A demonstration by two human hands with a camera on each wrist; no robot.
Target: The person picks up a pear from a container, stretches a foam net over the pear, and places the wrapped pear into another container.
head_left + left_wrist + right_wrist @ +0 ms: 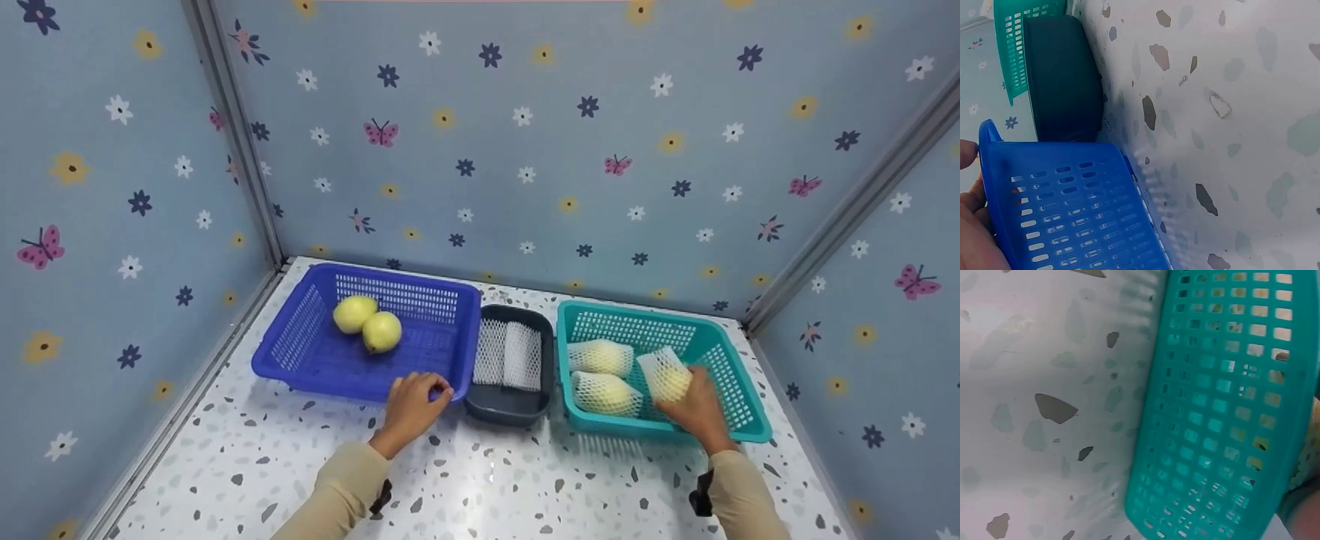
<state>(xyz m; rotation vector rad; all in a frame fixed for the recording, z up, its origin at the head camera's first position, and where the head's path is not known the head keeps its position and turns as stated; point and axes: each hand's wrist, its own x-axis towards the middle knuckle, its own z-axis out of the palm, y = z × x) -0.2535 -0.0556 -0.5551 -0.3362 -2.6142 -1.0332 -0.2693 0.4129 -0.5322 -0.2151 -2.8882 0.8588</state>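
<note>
My right hand [695, 409] holds a yellow fruit in a white foam net sleeve [666, 374] over the teal basket [637, 430]. Two more netted fruits, one at the back [601, 358] and one in front [607, 394], lie in that basket's left half. In the right wrist view the basket wall [1202, 410] hides most of the hand. My left hand [417, 409], fingers loosely curled, is at the front right corner of the blue basket [322, 384]. Its fingertips are right at the rim in the left wrist view. Two bare yellow fruits [382, 332] lie inside the blue basket.
Between the baskets stands a dark grey tray [510, 412] with white foam net sleeves [523, 356] in it. All three containers stand on a white speckled tabletop [450, 480]. Flower-patterned panels [495, 135] enclose the back and both sides.
</note>
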